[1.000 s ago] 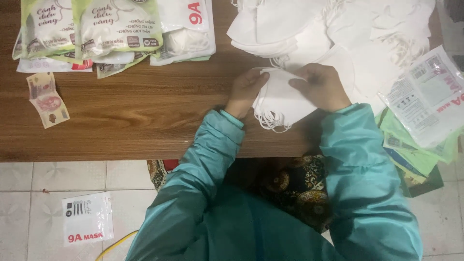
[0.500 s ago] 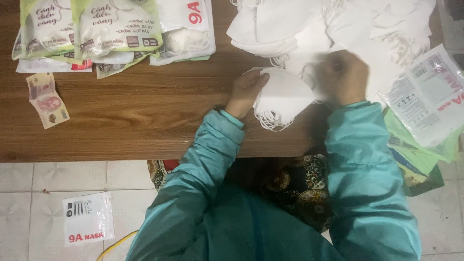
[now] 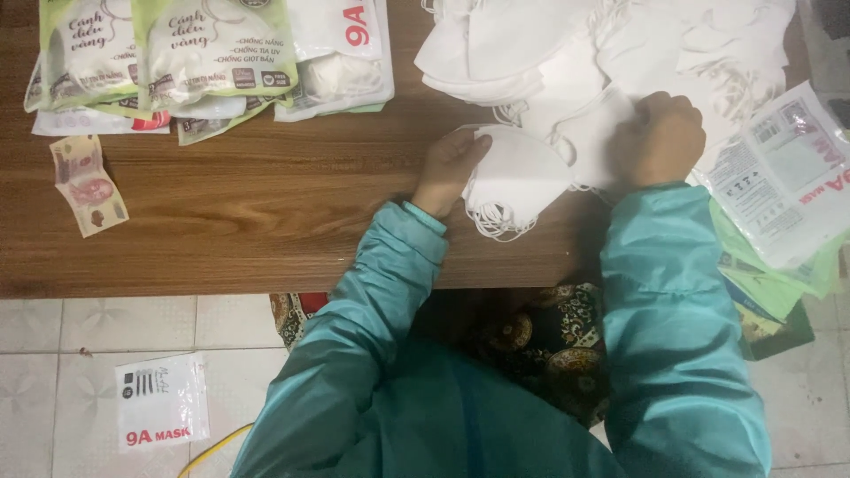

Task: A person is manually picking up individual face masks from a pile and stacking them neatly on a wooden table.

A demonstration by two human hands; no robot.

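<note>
A small stack of folded white face masks (image 3: 518, 181) lies on the brown wooden table (image 3: 266, 221) near its front edge. My left hand (image 3: 449, 170) holds the stack's left edge, fingers curled over it. To the right, my right hand (image 3: 660, 140) is closed on another white mask (image 3: 595, 133) at the edge of a big loose pile of white masks (image 3: 611, 49). Both arms wear teal sleeves.
Several filled mask packets (image 3: 204, 53) lie at the table's back left, with banknotes (image 3: 87, 184) below them. Empty clear and green packets (image 3: 784, 190) overhang the right edge. One packet (image 3: 161, 400) lies on the tiled floor at lower left.
My right hand has left the stack and moved right and back to the loose pile, closing on another mask. My left hand stays on the stack.
</note>
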